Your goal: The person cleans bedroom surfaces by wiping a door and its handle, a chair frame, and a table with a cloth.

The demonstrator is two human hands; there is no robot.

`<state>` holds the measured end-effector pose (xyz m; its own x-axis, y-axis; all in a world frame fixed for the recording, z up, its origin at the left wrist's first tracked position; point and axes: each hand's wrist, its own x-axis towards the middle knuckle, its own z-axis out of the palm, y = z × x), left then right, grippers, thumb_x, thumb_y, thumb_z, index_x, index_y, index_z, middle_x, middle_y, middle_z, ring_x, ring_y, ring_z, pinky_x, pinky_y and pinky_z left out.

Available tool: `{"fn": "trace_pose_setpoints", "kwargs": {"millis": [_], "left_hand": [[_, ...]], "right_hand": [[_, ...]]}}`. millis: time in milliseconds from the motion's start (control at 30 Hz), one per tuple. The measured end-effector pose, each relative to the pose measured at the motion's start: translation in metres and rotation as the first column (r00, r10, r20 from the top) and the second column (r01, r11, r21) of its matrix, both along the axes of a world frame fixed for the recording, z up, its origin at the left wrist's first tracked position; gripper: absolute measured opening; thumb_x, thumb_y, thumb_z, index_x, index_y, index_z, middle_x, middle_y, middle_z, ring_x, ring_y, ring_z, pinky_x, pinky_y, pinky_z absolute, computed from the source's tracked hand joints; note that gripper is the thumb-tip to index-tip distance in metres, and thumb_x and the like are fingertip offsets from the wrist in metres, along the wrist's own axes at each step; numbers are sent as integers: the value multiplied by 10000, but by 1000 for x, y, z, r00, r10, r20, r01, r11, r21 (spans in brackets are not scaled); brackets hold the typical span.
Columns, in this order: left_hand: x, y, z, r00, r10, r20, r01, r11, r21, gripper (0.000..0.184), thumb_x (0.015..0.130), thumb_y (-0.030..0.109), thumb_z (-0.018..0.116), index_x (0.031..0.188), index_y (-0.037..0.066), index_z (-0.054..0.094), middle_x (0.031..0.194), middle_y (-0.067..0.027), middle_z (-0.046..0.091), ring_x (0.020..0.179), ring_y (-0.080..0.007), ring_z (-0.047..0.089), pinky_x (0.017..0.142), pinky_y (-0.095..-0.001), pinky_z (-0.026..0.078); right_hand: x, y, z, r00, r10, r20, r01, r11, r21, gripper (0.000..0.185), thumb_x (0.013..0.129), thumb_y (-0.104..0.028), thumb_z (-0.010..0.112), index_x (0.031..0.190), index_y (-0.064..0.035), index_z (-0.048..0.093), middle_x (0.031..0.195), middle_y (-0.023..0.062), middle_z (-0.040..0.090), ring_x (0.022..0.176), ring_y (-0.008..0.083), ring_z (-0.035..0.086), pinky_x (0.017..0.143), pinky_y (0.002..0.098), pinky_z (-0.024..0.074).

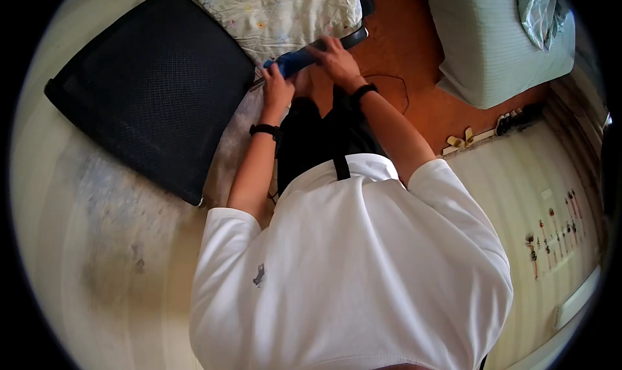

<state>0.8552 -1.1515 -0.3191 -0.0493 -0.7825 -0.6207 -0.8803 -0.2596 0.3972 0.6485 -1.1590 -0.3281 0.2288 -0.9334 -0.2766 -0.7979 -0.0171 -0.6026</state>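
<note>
A long dark bar [354, 38], which looks like a chair armrest, slants beside the floral-covered seat. Along its nearer part lies a blue, cloth-like piece [297, 60]; whether it wraps the bar or lies over it, I cannot tell. My left hand [277, 88] is closed at the blue piece's left end, fingertips pressed on it. Farther right, my right hand [338, 64] curls its fingers over the bar where the blue meets the dark part. Both wrists carry black bands. My palms' undersides are hidden.
A black mesh chair back [155, 88] stands at left, against a floral cloth [278, 14] on the seat. A bed with a pale green cover [499, 40] is at upper right. A thin cable [405, 88] lies on the reddish floor, with shoes [510, 119] along the wall.
</note>
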Motion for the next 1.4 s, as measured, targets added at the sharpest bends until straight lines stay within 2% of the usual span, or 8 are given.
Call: {"fn": "trace_pose_setpoints", "kwargs": {"millis": [233,367,433,500,700,1000,1300,1400], "left_hand": [[-85,-33,-3,980,-30,-196,58,988,142,557,832,84,553,1351,-22,382,1276,-292,404,1092,-504,500,926,-521,454],[-99,-23,-16,967,-108,-230,95,993,-67,521,845,-10,542,1345,-4,396,1320,-256,385,1096,-501,499,917,-520,457],[-84,-23,-11,963,-96,-251,94,995,-22,517,855,-13,540,1351,5,395,1336,-244,385,1109,-495,497,911,-515,457],[-67,-16,-5,951,-103,-292,113,993,18,513,865,-17,538,1357,14,395,1353,-233,386,1122,-490,495,906,-510,457],[22,32,-12,983,-24,-183,-3,990,-144,527,873,-38,522,1378,18,383,1375,-223,406,1157,-466,504,909,-485,467],[42,18,8,999,29,-19,-27,997,66,471,874,16,550,1323,22,406,1298,-227,428,1103,-445,531,899,-486,481],[-69,-37,-17,970,-244,-9,244,966,85,456,816,40,618,1232,-34,446,1203,-237,470,914,-441,620,751,-470,544],[-69,-55,-6,964,-265,-30,265,941,209,431,820,11,614,1224,-34,470,1235,-228,475,1021,-435,581,840,-487,515]], "right_hand": [[-60,-11,-17,958,-245,-147,225,964,-142,437,742,-49,681,1164,-162,683,1254,145,526,1174,345,479,991,426,440],[-91,-13,-67,889,-457,-16,457,889,-4,414,774,8,590,1146,-139,695,1184,207,548,1082,395,544,957,466,452],[-80,-23,-48,903,-426,-50,427,904,16,383,787,7,575,1120,-136,697,1194,234,532,1038,412,565,924,506,471],[-59,-29,-24,903,-212,-375,305,929,211,407,791,-30,603,1182,-136,646,1209,227,513,1032,407,566,877,502,507],[59,13,17,967,95,-238,-95,995,11,613,770,-56,613,1367,-113,486,1192,170,464,1097,345,503,862,402,523],[19,3,-3,999,-31,21,33,995,-91,343,807,-111,613,1149,-103,642,1108,128,547,1032,328,542,817,429,474],[-103,-25,-33,942,-62,-329,43,997,-65,425,779,2,588,1173,-139,663,1114,116,553,1027,313,554,839,400,487],[-70,-36,-45,754,102,-649,-11,990,143,216,879,-146,562,1048,-59,665,1012,108,586,982,306,595,843,438,464]]}}
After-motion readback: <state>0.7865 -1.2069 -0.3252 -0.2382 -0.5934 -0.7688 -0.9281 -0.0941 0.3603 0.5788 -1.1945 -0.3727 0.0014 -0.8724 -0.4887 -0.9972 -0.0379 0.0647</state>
